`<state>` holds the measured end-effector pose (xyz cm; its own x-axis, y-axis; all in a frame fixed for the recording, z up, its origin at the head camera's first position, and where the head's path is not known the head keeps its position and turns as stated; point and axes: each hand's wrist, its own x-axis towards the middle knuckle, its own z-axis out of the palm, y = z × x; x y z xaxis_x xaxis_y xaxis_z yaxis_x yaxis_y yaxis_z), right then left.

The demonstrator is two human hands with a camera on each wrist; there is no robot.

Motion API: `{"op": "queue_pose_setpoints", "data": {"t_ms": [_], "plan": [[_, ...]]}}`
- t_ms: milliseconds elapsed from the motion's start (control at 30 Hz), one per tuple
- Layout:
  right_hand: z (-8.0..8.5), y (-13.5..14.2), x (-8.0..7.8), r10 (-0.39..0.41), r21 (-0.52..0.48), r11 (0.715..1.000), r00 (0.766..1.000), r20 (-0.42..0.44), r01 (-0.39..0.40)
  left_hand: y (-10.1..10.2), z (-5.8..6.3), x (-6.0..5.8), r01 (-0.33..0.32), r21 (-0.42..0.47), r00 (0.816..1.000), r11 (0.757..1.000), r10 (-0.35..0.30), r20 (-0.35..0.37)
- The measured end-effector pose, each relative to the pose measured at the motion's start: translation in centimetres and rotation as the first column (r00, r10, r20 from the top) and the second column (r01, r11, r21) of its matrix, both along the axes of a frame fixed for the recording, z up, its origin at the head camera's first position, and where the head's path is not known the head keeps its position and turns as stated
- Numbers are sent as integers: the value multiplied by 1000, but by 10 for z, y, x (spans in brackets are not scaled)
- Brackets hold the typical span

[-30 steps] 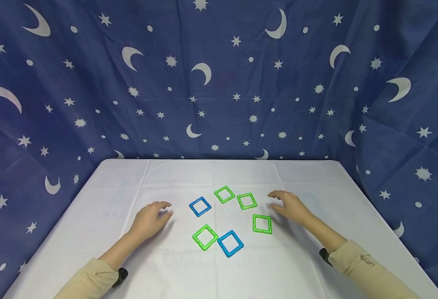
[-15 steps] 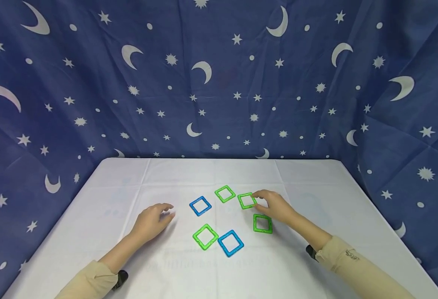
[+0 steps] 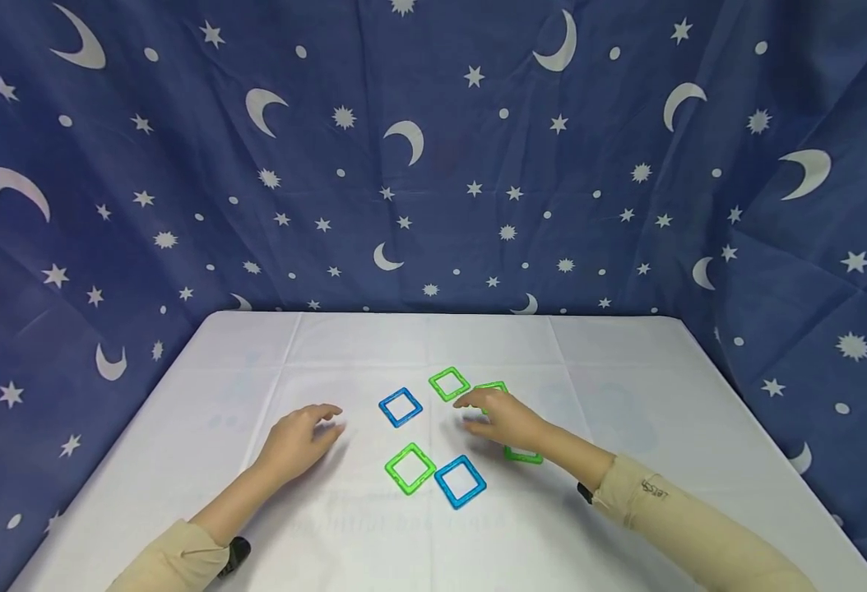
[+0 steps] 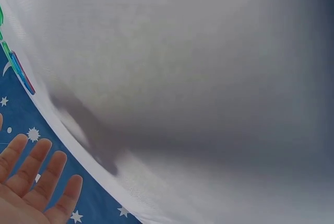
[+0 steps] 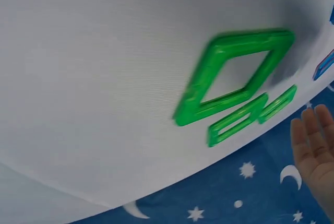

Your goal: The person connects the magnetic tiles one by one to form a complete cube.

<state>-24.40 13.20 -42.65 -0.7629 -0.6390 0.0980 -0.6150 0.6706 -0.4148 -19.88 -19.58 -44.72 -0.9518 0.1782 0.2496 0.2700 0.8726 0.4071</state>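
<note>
Closest to me, two pale sleeves, the left sleeve point(image 3: 174, 559) and the right sleeve point(image 3: 688, 526), reach in over the cloth. Nearest of the six square frames lies the near blue frame point(image 3: 446, 492), corner to corner with the near green frame point(image 3: 422, 482). The left hand point(image 3: 296, 440) waits off to the side, fingers loosely bent and apart, thumb clear, with nothing in it.

The right green frame point(image 3: 524, 458) shows only its lower edge past the right hand point(image 3: 503, 418). That hand hovers over the ring's right side, fingers spread from the thumb and gripping nothing. From here I can't swear the palm clears the middle green frame point(image 3: 491, 384), half hidden behind it. Dropping the wrist or heel of the hand could knock either green frame askew, since both lie where the hand blocks the view.

Beyond sit the left blue frame point(image 3: 387, 415) and the far green frame point(image 3: 438, 391), the latter just past the fingertips; a careless poke there might skid it across the table point(image 3: 352, 349). A starry curtain point(image 3: 433, 148) closes off the back.
</note>
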Motion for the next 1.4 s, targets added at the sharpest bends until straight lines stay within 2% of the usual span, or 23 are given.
{"op": "queue_pose_setpoints", "data": {"t_ms": [167, 367, 633, 867, 1067, 1400], "plan": [[3, -16, 1, 82, 54, 995, 997, 12, -83, -1, 0, 3, 4, -6, 1000, 1000, -4, -1], [1, -31, 2, 179, 117, 976, 983, 47, -183, -2, 2, 6, 13, -1, 1000, 1000, -13, -14], [0, -45, 3, 309, 192, 929, 948, 68, -317, 0, 2, 9, 11, 7, 1000, 1000, -11, 1], [-5, -61, 5, 366, 305, 884, 930, 16, -353, -2, -1, 14, 11, -10, 1000, 1000, -11, 7], [-7, -69, 8, 387, 365, 859, 922, -5, -359, -3, -2, 15, 17, -24, 1000, 1000, -17, -14], [-10, -78, 10, 415, 461, 815, 909, -43, -350, 4, 3, 17, 24, -12, 999, 1000, -23, 23]]}}
